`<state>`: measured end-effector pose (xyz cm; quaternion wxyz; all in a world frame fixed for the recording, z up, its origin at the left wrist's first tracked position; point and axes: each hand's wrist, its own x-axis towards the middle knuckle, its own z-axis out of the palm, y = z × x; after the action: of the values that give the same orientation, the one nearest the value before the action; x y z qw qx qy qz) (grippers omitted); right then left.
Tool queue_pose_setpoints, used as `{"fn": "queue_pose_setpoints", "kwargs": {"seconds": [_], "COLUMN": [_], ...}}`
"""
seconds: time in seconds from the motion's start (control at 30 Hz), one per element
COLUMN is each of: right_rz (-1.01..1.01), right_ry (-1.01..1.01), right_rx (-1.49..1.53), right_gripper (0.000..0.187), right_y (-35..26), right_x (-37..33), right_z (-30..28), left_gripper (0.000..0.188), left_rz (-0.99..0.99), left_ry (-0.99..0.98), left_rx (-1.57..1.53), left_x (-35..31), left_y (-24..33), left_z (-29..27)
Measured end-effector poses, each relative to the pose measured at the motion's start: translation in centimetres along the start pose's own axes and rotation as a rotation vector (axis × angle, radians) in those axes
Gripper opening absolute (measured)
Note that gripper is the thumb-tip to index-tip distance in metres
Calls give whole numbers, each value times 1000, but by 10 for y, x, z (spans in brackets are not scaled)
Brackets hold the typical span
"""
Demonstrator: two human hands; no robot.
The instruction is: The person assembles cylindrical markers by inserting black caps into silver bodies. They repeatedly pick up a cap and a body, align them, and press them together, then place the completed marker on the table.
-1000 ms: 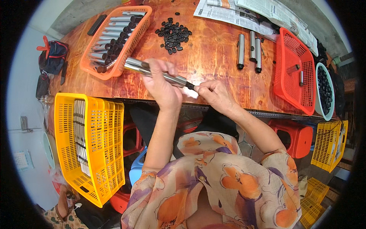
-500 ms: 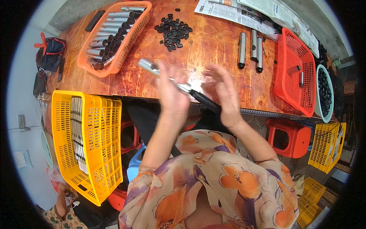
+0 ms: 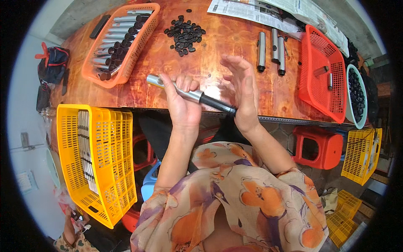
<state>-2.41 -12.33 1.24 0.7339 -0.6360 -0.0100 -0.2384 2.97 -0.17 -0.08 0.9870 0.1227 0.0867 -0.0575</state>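
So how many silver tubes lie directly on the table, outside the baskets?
3: the left tube, the middle tube and the right tube, all just left of the red basket. Others may be hidden under the newspaper.

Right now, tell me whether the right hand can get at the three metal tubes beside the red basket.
Probably yes: the right hand is open close by, and nothing visible lies between its fingers and the metal tubes.

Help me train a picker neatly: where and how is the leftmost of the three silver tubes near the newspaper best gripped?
Probably around the middle of the leftmost tube's silver body, from above, fingers and thumb on its two long sides. It lies lengthwise, its black end toward the person, and a gap parts it from the middle tube.
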Motion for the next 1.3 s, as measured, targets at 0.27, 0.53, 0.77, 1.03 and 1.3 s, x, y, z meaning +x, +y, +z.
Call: {"fn": "queue_pose_setpoints", "kwargs": {"seconds": [0.27,0.53,0.77,1.03,1.3], "right_rz": [21,2,224,137,-4], "right_ry": [24,10,-167,-175,-104], "right_rx": [-106,-70,-152,-174,-85], "right_gripper": [80,78,33,54,87], "right_y": [13,21,28,25,10], "right_x": [-3,-2,-15,1,16], "right_z": [2,12,6,-39,-18], "left_gripper": [36,35,32,39,41], "left_rz": [83,138,56,94,54], "left_ry": [-105,-203,4,186,92], "left_rx": [194,267,286,147,121], "left_x": [-3,0,-2,31,23], "left_y": [-4,-3,-10,24,9], "left_z": [5,0,7,-7,13]}}
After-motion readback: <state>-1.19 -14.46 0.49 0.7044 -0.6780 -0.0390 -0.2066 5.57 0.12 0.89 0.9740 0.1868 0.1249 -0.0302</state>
